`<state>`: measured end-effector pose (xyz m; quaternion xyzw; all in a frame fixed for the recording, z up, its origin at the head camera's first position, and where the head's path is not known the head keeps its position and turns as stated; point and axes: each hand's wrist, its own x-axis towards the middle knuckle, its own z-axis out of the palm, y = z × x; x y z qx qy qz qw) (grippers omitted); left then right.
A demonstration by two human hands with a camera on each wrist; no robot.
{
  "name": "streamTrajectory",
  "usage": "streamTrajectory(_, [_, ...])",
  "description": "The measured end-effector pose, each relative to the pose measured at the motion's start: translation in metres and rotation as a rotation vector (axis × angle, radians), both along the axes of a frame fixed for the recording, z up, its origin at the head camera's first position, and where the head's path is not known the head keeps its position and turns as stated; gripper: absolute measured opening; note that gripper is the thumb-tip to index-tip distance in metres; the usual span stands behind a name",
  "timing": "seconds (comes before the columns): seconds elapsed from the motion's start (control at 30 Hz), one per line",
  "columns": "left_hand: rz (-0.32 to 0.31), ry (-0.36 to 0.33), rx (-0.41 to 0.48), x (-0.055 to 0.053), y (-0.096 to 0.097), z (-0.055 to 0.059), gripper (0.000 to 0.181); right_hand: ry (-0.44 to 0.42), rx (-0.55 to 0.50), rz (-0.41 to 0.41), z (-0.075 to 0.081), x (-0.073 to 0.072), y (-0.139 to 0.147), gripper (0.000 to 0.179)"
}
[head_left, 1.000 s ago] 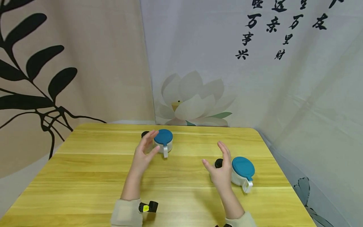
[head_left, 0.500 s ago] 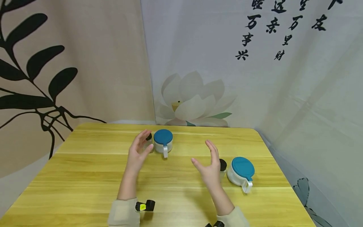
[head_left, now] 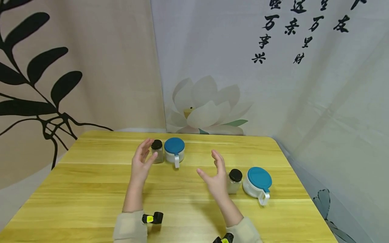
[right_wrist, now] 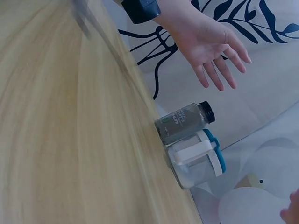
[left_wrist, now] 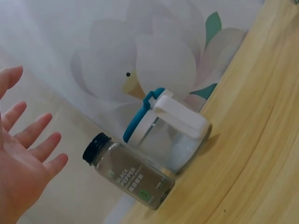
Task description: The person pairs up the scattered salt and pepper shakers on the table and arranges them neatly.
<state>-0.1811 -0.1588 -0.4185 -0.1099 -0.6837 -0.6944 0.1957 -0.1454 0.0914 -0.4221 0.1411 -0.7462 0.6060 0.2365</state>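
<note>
My left hand (head_left: 141, 165) is held over the table with fingers spread, nothing in it. Just right of it, at the back, stands a black-capped black pepper bottle (left_wrist: 133, 175). Beside that bottle is a clear jar (head_left: 174, 150) with a blue lid and white handle. Empty too, my right hand (head_left: 215, 179) hovers further right, thumb apart from the fingers. Behind its right side stands a second black-capped bottle (head_left: 235, 184), close to another blue-lidded jar (head_left: 258, 184). In the right wrist view the left hand (right_wrist: 212, 46) shows relaxed fingers above the back pair.
The wooden table (head_left: 91, 189) reaches back to a hanging cloth (head_left: 206, 50) printed with a lotus and characters. A black camera mount (head_left: 153, 218) sits at the left wrist, and another (head_left: 223, 239) at the right.
Both hands have moved left, away from the bottles and jars. The two black-capped bottles, earlier partly hidden behind the hands, now show more fully. Bottles and jars have stayed in place.
</note>
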Motion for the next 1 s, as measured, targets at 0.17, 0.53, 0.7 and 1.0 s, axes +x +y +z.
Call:
streamTrajectory(0.17, [0.021,-0.018,0.011,0.002,-0.001,0.002,0.055,-0.024,-0.023,0.034,-0.001,-0.004,-0.005,0.074])
streamTrajectory(0.53, [0.064,-0.039,0.015,-0.019,-0.013,-0.028,0.058,-0.099,-0.028,0.066,-0.004,-0.01,-0.011,0.078])
streamTrajectory(0.7, [0.071,-0.075,0.004,-0.018,-0.014,-0.026,0.058,-0.125,-0.036,0.074,-0.008,-0.014,-0.015,0.078])
streamTrajectory(1.0, [0.062,-0.112,-0.01,-0.008,-0.009,-0.01,0.059,-0.14,-0.027,0.096,-0.005,-0.021,-0.023,0.078])
